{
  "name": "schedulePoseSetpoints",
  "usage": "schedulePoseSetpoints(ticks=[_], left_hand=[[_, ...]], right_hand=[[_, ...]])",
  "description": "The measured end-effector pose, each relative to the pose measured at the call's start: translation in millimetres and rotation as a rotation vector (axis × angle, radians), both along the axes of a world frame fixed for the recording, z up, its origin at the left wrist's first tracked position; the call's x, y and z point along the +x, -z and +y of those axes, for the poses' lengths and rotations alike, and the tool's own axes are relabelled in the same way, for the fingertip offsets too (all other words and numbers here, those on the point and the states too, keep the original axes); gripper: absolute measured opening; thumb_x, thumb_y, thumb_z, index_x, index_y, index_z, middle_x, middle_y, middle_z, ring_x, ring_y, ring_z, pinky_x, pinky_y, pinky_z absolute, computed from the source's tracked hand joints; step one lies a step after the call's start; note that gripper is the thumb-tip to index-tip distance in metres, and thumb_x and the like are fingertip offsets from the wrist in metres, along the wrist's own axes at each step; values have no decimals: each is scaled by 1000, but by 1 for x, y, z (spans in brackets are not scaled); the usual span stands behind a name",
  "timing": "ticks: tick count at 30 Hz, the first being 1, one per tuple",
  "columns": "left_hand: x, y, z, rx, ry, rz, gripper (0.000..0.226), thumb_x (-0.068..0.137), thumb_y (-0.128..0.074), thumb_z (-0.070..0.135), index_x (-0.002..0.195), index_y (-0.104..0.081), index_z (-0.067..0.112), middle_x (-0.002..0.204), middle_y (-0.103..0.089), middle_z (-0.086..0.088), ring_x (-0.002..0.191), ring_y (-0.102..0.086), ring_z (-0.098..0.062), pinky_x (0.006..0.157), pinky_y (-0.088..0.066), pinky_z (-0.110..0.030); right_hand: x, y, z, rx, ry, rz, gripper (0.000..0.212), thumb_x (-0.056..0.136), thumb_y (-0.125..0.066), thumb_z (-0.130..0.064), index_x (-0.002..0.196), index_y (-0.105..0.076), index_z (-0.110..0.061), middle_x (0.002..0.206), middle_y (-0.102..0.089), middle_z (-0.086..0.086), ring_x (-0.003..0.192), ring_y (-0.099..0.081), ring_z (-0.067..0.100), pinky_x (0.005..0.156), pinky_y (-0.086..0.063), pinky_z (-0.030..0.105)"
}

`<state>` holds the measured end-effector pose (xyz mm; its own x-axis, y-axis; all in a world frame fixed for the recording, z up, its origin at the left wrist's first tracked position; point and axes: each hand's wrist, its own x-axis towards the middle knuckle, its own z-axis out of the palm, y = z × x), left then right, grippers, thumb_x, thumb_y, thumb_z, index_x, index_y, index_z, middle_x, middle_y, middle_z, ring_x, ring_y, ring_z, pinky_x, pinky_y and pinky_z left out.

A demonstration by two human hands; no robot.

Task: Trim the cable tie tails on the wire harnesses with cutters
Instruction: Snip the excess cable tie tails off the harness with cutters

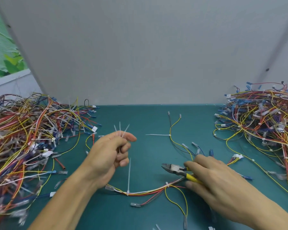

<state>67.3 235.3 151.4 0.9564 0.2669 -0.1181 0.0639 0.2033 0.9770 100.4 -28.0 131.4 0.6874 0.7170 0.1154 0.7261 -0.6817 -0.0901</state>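
My left hand [107, 156] hovers above the green mat, pinching three cut white cable tie tails [120, 129] that stick up past its fingers. My right hand [211, 176] grips the yellow-handled cutters [175, 169], whose jaws point left, low over the mat. One wire harness [148, 190] lies across the mat in front of me. A long white tie tail [128, 175] stands up from its left part, and a short trimmed tie [167, 185] sits further right. A second tie tail [157, 134] juts left from the yellow and black wires behind.
A big heap of tangled harnesses [25, 140] covers the left side of the mat. Another heap [263, 118] fills the right side. A grey panel [140, 55] closes off the back. Loose connectors lie near the front edge [184, 223].
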Motion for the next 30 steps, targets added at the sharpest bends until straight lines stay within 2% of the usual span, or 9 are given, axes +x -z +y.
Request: schedulePoseSetpoints(ticks=[4, 7, 11, 17, 19, 22, 26, 28, 30], left_hand=[[-4, 3, 6, 102, 38, 46, 26, 85, -33, -8, 82, -56, 4, 51, -28, 1, 45, -24, -14, 40, -25, -21], [-12, 8, 16, 279, 92, 10, 9, 73, -53, 5, 80, -59, 8, 50, -26, 6, 44, -21, -11, 41, -21, -20], [-21, 17, 28, 642, 314, -44, 29, 67, -69, 20, 96, -65, 19, 52, -30, 10, 49, -26, -9, 47, -25, -19], [-21, 31, 39, 768, 317, 68, 65, 70, -75, 26, 126, -42, 33, 50, -39, 11, 48, -36, -5, 52, -32, -18], [-20, 33, 43, 802, 342, 65, 46, 75, -76, 23, 116, -56, 27, 48, -39, 12, 47, -35, -5, 52, -31, -19], [-20, 32, 42, 844, 407, 49, 5, 80, -74, 22, 83, -70, 23, 45, -43, 12, 46, -36, -2, 52, -30, -19], [-20, 38, 31, 853, 402, -9, 10, 81, -70, 26, 71, -69, 27, 62, -64, 8, 58, -52, 0, 62, -42, -19], [-19, 42, 26, 807, 386, -59, 9, 77, -65, 33, 73, -70, 27, 64, -62, -8, 59, -46, -8, 62, -39, -26], [-17, 46, 22, 767, 379, -86, 11, 77, -64, 35, 77, -70, 26, 71, -61, -20, 62, -44, -13, 62, -40, -32]], right_hand=[[-6, -11, 10, -15, -8, -17, 38, 93, -13, -64, 112, -34, -39, 104, -31, -19, 99, -37, 6, 80, -26, 24], [-11, -18, 22, -33, -57, 12, 37, 94, -13, -62, 114, -32, -37, 104, -32, -17, 100, -39, 9, 83, -32, 26], [-21, -19, 45, -91, -97, 31, 37, 95, -18, -61, 109, -34, -32, 101, -37, -11, 100, -46, 18, 77, -36, 34], [-28, -9, 62, -163, -63, 64, 40, 95, -22, -63, 109, -37, -29, 98, -40, -7, 99, -52, 25, 70, -33, 35], [-27, -3, 61, -157, -57, 57, 41, 95, -22, -63, 111, -39, -29, 105, -42, -6, 99, -52, 24, 69, -30, 34], [-29, 0, 62, -178, -56, 30, 44, 94, -22, -62, 113, -41, -28, 111, -43, -5, 100, -50, 25, 70, -25, 33], [-30, -1, 66, -171, -60, -61, 56, 85, -10, -65, 104, -47, -27, 102, -47, -4, 92, -55, 23, 68, -27, 32], [-29, -3, 68, -189, -32, -131, 45, 83, -24, -59, 80, -57, -29, 78, -53, -6, 64, -59, 19, 55, -28, 28], [-27, -2, 67, -158, 8, -167, 39, 83, -34, -56, 72, -60, -30, 69, -52, -6, 54, -57, 19, 51, -26, 27]])
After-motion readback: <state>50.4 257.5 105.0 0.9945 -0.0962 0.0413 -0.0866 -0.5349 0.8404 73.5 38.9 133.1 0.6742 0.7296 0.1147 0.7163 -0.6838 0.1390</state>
